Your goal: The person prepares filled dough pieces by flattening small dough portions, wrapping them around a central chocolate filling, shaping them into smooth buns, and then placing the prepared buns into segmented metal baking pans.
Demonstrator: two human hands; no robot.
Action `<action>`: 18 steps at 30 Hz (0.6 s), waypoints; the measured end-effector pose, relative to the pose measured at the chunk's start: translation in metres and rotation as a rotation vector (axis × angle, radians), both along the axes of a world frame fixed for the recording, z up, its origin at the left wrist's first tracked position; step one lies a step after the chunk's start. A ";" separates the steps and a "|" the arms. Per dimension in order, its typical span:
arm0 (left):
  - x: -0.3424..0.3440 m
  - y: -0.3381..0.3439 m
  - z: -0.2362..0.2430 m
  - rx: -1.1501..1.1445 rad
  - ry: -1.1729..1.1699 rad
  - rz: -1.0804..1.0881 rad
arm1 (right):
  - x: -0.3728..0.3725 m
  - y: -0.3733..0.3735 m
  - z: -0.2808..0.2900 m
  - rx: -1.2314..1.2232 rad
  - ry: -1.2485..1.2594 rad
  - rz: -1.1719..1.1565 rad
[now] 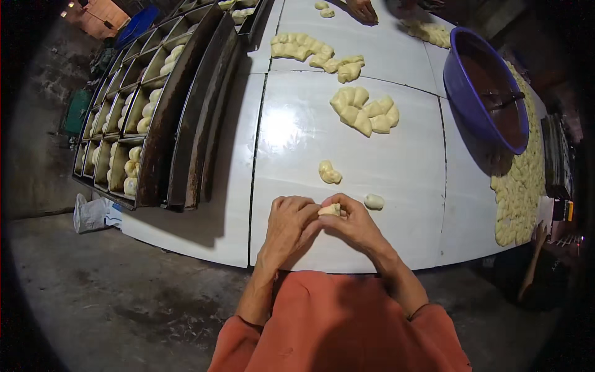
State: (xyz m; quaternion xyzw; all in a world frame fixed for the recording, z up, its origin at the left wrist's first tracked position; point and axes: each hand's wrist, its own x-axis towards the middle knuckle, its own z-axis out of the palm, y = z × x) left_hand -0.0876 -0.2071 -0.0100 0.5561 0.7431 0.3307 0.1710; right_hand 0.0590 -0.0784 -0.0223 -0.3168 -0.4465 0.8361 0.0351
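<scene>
My right hand (350, 220) pinches a small pale dough piece (330, 209) over the white tabletop (279, 161). Close against it on the left, my left hand (288, 220) has its fingers curled and pressed together; whatever lies inside them is hidden. Just beyond my hands sit a small folded dough lump (330, 172) and, to the right, a short whitish cylindrical piece (374, 201). Farther up the table are clusters of cut dough, one in the middle (362, 111) and another higher up (297, 48).
Metal tins (155, 164) holding dough balls stand stacked at left. A purple basin (458, 74) of brown filling with a utensil sits at right, beside many dough pieces (508, 211). Another person's hand (364, 9) reaches in at the top. A white bag (90, 217) lies at lower left.
</scene>
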 end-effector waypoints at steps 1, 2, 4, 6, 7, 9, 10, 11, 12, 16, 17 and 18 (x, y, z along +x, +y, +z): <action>-0.001 0.002 -0.003 -0.039 0.032 -0.031 | -0.002 -0.001 -0.007 0.116 -0.022 0.003; -0.001 0.003 -0.005 -0.078 0.064 -0.063 | -0.003 -0.002 -0.012 0.232 -0.045 0.005; 0.001 0.004 -0.009 0.007 0.064 -0.030 | 0.004 0.003 -0.005 0.328 -0.057 0.028; -0.001 -0.001 -0.010 0.045 0.070 0.047 | 0.015 0.013 0.014 -0.011 0.009 -0.114; 0.002 0.001 -0.005 0.008 0.067 0.089 | 0.020 0.021 0.020 -0.072 0.062 -0.244; 0.005 0.004 0.009 -0.041 0.105 0.088 | 0.029 0.034 0.031 -0.048 0.130 -0.378; 0.005 0.007 0.015 -0.089 0.145 0.096 | 0.030 0.039 0.042 -0.059 0.160 -0.435; 0.004 0.012 0.013 -0.027 0.082 0.083 | 0.028 0.040 0.045 -0.045 0.162 -0.445; 0.010 0.019 0.016 0.015 0.028 0.090 | 0.025 0.040 0.048 -0.038 0.114 -0.421; 0.044 0.071 0.038 0.100 -0.583 0.188 | 0.037 0.047 0.038 0.118 0.064 -0.264; 0.044 0.078 0.041 0.046 -0.677 0.174 | 0.039 0.050 0.039 0.091 0.071 -0.357; 0.044 0.085 0.044 -0.012 -0.770 0.156 | 0.042 0.052 0.038 0.103 0.075 -0.377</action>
